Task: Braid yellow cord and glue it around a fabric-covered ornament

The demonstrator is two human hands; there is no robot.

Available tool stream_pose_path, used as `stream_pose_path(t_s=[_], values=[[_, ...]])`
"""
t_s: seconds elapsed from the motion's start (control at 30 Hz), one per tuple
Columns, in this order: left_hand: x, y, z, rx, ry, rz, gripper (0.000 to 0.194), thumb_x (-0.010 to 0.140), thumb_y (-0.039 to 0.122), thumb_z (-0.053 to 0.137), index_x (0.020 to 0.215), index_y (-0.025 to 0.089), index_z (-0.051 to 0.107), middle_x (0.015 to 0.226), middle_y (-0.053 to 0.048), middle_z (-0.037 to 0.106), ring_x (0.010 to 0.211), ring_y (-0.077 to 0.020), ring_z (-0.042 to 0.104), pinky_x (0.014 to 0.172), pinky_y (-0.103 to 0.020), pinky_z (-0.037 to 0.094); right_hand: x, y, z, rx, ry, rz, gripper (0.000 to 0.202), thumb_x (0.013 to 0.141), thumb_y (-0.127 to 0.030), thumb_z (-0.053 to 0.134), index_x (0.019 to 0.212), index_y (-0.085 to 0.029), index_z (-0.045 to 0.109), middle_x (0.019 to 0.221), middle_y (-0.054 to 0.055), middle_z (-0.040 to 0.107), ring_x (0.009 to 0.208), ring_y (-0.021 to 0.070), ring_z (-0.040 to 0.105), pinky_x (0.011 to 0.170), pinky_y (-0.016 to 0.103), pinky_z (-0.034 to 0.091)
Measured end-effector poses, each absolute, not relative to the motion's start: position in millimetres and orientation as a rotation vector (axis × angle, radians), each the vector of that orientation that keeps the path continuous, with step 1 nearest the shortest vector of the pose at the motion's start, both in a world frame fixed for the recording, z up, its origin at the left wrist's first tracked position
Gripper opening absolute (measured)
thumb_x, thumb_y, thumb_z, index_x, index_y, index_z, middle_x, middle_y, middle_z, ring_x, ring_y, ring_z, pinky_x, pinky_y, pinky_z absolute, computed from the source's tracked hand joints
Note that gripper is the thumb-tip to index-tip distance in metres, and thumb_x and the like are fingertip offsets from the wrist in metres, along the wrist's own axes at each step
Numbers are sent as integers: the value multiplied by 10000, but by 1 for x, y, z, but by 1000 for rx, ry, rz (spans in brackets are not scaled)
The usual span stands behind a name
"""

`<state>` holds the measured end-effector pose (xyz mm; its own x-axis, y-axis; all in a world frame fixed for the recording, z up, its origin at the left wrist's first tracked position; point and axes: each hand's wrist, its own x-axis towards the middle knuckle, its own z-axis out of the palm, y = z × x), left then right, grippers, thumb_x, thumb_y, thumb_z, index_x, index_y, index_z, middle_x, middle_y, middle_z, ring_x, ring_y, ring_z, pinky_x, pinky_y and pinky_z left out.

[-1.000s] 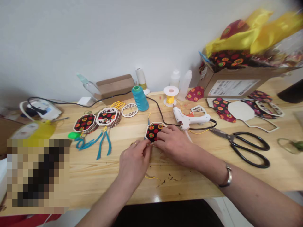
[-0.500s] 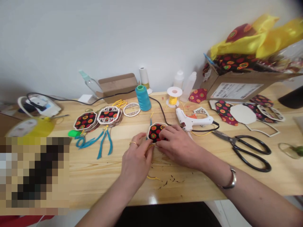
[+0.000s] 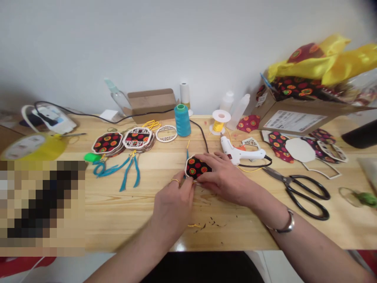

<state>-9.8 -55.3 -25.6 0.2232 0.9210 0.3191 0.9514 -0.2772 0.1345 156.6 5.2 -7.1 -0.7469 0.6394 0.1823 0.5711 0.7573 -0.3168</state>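
Observation:
Between my hands, on the wooden table, lies a scallop-edged ornament [image 3: 194, 168] with a pale rim and black fabric patterned in red and orange flowers. My left hand [image 3: 176, 196] wears a ring and pinches the ornament's lower left edge. Across its right side lie the fingers of my right hand [image 3: 225, 175], gripping the upper and lower edges and hiding that part. A yellow and teal cord [image 3: 187, 149] sticks out above the ornament. Close to my right hand rests a white glue gun [image 3: 243, 152], nozzle toward the upper left.
Stacks of finished-looking ornaments [image 3: 107, 142] with teal tassels [image 3: 128, 169] lie left. Behind stand a teal thread cone [image 3: 182, 122] and a yellow cord spool [image 3: 218, 126]. Large black-handled scissors [image 3: 308, 196] lie right, below fabric pieces and a cardboard box [image 3: 294, 118]. Dark scraps [image 3: 216, 223] lie in front.
My right hand's fingers have spread from the ornament's face toward its upper edge, baring more fabric. My left hand has shifted slightly right along the lower edge. The camera view has shifted a little.

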Motion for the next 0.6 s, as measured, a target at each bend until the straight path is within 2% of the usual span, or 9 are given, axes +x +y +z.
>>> stream_pose_path(t_s=[0.17, 0.37, 0.5, 0.6], values=[[-7, -65, -21, -2391, -1830, -402, 188, 821, 251, 492, 957, 200, 612, 1016, -90, 633, 752, -208, 632, 568, -302, 497, 162, 9, -7, -808, -2696, 444, 161, 828, -284, 526, 858, -260, 683, 1269, 74, 466, 1152, 217, 417, 940, 428, 271], [-10, -68, -29, -2352, -1899, -608, 237, 796, 266, 531, 1013, 174, 560, 1065, -76, 595, 757, -172, 616, 605, -272, 486, 163, 9, -10, -803, -2705, 441, 148, 818, -264, 538, 878, -258, 674, 1244, 67, 503, 1163, 233, 408, 941, 437, 268], [-10, -66, -30, -2378, -1951, -597, 122, 811, 239, 505, 878, 171, 579, 889, -51, 626, 737, -169, 606, 607, -260, 465, 163, 8, -10, -809, -2704, 435, 141, 810, -254, 549, 900, -248, 658, 1233, 65, 515, 1179, 242, 394, 937, 447, 271], [-10, -64, -30, -2416, -1972, -564, 130, 831, 223, 469, 815, 180, 591, 789, -34, 628, 720, -164, 601, 633, -261, 451, 162, 8, -9, -825, -2698, 441, 173, 800, -238, 562, 960, -245, 628, 1212, 58, 534, 1181, 235, 395, 940, 447, 271]])
